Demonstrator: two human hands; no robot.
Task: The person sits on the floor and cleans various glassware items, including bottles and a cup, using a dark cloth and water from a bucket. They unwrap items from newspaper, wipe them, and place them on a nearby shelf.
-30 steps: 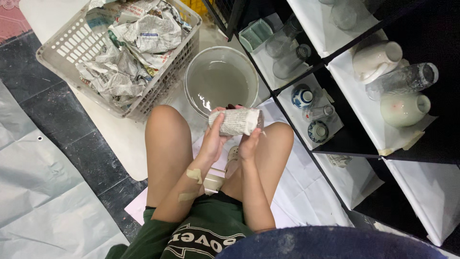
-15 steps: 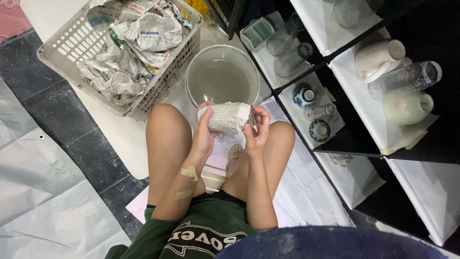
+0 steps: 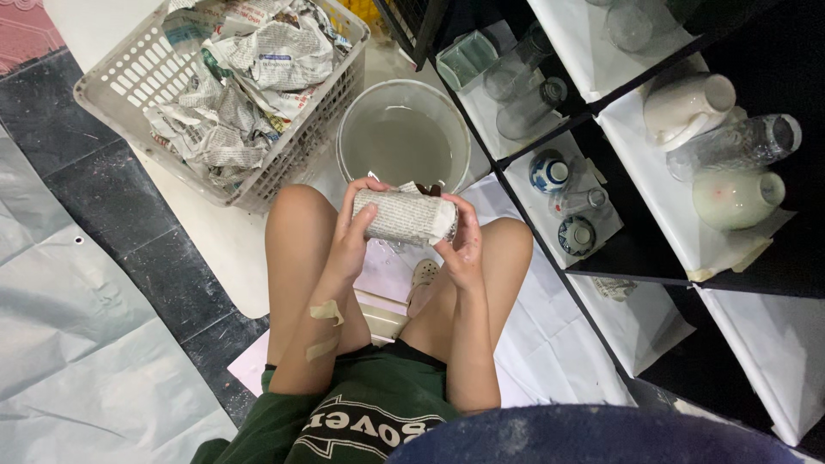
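Between my knees I hold a cylinder-shaped object wrapped in newspaper, lying sideways. My left hand grips its left end, fingers curled over the top. My right hand closes around its right end, where a bit of pale surface shows. The bundle hangs just in front of a round basin of cloudy water.
A white plastic basket full of crumpled newspaper stands at the upper left. Black shelves on the right hold glasses, a white jug, a pale vase and small blue-patterned ceramics. Grey sheeting covers the floor at left.
The wrapped bundle has turned to lie flat across both hands and sits lower, nearer my knees. My right hand has shifted onto its right end.
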